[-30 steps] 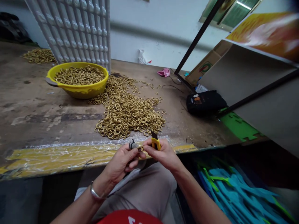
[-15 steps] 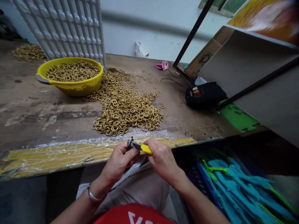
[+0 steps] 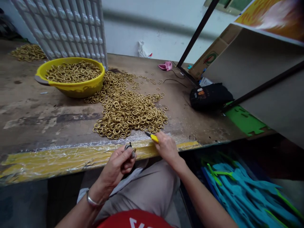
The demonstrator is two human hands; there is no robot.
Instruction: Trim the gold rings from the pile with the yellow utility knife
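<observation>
My right hand [image 3: 165, 148] grips a yellow utility knife [image 3: 154, 138]. Its dark tip points left, right at the near edge of a heap of gold-coloured metal rings [image 3: 130, 114]. Lower and to the left, my left hand [image 3: 120, 163] is closed, with thumb and index finger pinching a small gold ring [image 3: 134, 151] that the fingers partly cover. A black band [image 3: 128, 146] wraps that index finger, and something grey shows at the thumb tip.
A yellow basin [image 3: 78, 87] full of rings stands at the left, before a ribbed translucent panel [image 3: 71, 31]. Yellow tape [image 3: 71, 155] lines the table edge. Farther right are a black pouch [image 3: 210, 96] and a dark metal frame [image 3: 197, 34]. Turquoise pieces [image 3: 239, 183] fill a crate below.
My right hand has moved the utility knife away from my left hand, up towards the ring heap. My left hand has shifted slightly left and down, and a gold ring now shows in it.
</observation>
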